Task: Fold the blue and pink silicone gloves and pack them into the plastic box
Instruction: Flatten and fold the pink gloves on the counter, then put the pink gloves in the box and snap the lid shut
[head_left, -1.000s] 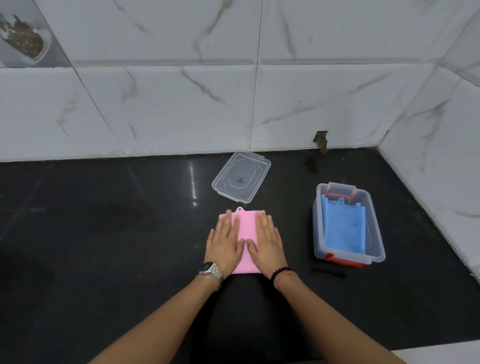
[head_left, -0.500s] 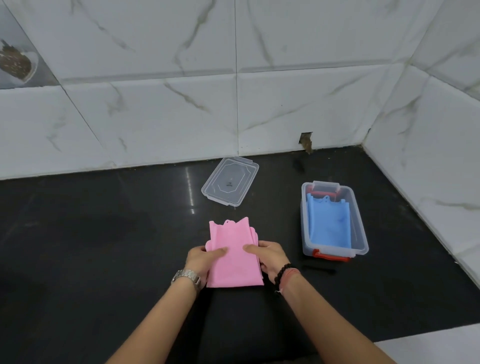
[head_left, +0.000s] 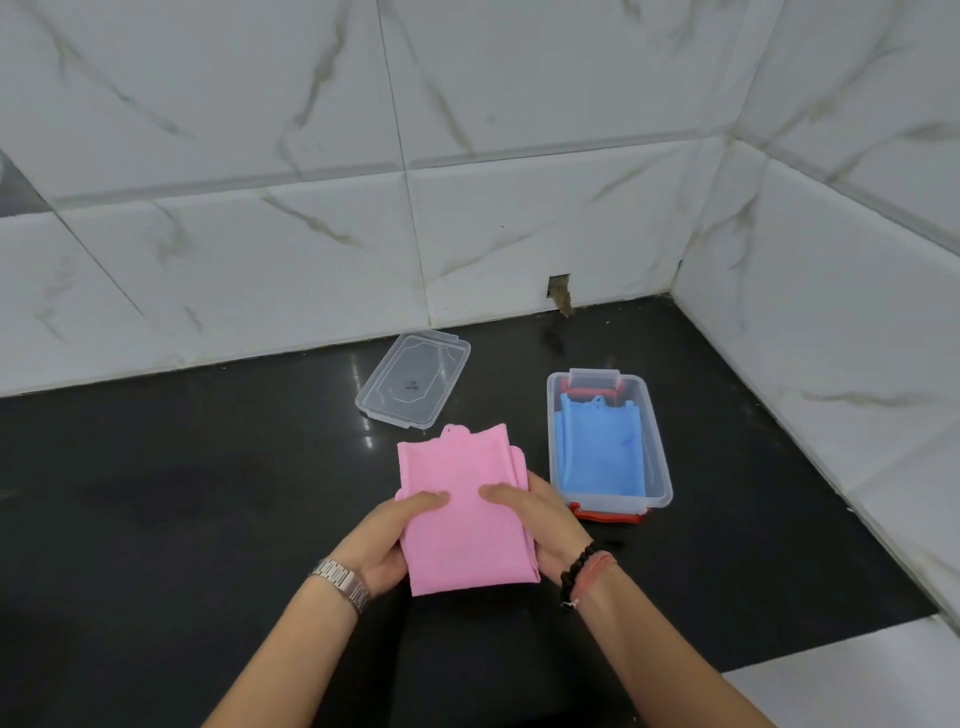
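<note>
The folded pink silicone glove (head_left: 460, 499) is lifted off the black counter, held flat between both hands. My left hand (head_left: 387, 543) grips its left edge with the thumb on top. My right hand (head_left: 540, 525) grips the right edge the same way. To the right stands the clear plastic box (head_left: 661, 457) with red latches, and the folded blue glove (head_left: 597, 449) lies inside it. The box has no lid on.
The clear lid (head_left: 415, 379) lies upside down on the counter behind the pink glove. White marble-tiled walls close the back and right side. The counter's front edge shows at the lower right, with a white surface (head_left: 852, 686) below it.
My hands went from pressing flat on the pink glove to gripping its sides and lifting it off the counter, toward me. The view shifted a little.
</note>
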